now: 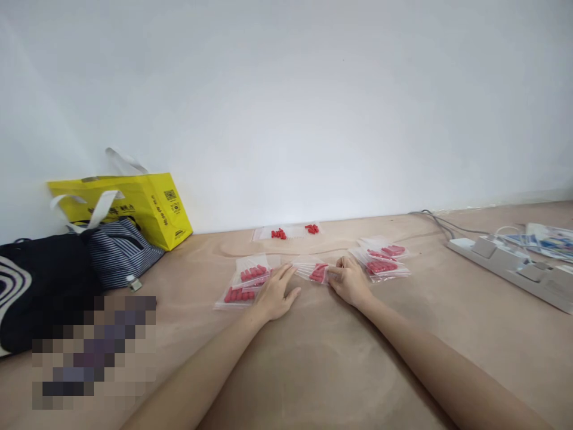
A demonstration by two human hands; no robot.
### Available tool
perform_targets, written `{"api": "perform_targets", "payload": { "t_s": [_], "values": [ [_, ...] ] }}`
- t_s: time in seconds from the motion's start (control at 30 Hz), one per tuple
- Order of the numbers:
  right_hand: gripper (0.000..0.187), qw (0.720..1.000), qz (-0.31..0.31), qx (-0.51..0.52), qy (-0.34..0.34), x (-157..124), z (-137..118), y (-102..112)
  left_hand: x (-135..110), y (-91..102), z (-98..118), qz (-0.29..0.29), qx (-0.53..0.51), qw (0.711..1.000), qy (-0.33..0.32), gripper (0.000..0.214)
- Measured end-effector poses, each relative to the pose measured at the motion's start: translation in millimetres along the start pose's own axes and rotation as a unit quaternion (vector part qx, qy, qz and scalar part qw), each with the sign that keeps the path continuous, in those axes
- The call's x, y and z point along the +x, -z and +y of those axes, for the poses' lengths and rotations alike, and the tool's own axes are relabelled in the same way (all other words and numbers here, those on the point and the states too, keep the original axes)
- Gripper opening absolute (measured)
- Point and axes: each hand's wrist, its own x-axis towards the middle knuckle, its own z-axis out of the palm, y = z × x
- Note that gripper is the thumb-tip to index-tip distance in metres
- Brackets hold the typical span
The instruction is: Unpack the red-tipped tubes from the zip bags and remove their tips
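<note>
Nearest, just left of the middle bag (301, 269), I've got overlapping clear plastic bags (256, 261), thin and glossy, with red capsule-shaped pieces (239, 294) in short rows. The middle bag is clear plastic too, red pieces bunched at its right end. Right of it, a wrinkled, shiny bag stack (398, 272); beyond it, flat clear bags (295, 233) with two red clusters, in or on them I can't tell. I have the left hand (275, 294) spread, fingertips by the middle bag's left edge, gripping nothing; the right hand (351, 282) is curled, pinching its right edge. Tabletop (295, 370) smooth, brown. Far right of the middle bag, white power strip (505, 272); far left, black bag (49, 286), striped pouch (120, 251), yellow carrier bag (163, 200). Beyond everything, plain pale wall (286, 107).
</note>
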Motion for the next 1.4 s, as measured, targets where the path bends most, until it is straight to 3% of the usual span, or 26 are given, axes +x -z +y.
{"api": "perform_targets", "payload": {
  "t_s": [0.13, 0.23, 0.37, 0.47, 0.6, 0.87, 1.0, 1.17, 1.27, 1.4],
  "values": [
    [0.037, 0.994, -0.055, 0.088, -0.033, 0, -4, 1, 21, -9.4, -3, -0.037, 0.033, 0.999, -0.003, 0.055],
    [0.038, 0.980, -0.094, 0.170, -0.030, -1, -2, 7, 23, -8.1, 1, -0.039, 0.041, 0.998, -0.011, 0.049],
    [0.028, 0.948, -0.160, 0.274, 0.014, -2, 1, 18, 6, 3.1, 8, -0.018, 0.055, 0.998, -0.027, 0.042],
    [0.032, 0.918, -0.211, 0.330, 0.062, -1, -4, 25, -14, 14.6, 10, -0.002, 0.058, 0.998, -0.026, 0.034],
    [0.032, 0.893, -0.263, 0.358, 0.071, 3, -18, 21, -34, 27.5, 5, 0.014, 0.061, 0.998, -0.019, 0.025],
    [0.027, 0.928, -0.244, 0.267, 0.090, 12, -37, 2, -43, 30.7, -4, 0.028, 0.083, 0.995, 0.041, 0.024],
    [0.026, 0.941, -0.246, 0.203, 0.109, 16, -43, 5, -43, 33.2, -2, 0.039, 0.069, 0.997, 0.012, 0.022],
    [0.022, 0.946, -0.252, 0.158, 0.124, 19, -52, 6, -41, 36.5, -5, -0.045, 0.022, 0.997, -0.062, 0.042],
    [0.020, 0.952, -0.231, 0.117, 0.164, 18, -55, 9, -41, 35.7, -7, -0.087, 0.020, 0.995, -0.044, 0.041],
    [0.020, 0.953, -0.234, 0.122, 0.151, 15, -56, 12, -42, 33.2, -9, -0.095, 0.016, 0.995, -0.012, 0.040]
  ]
}}
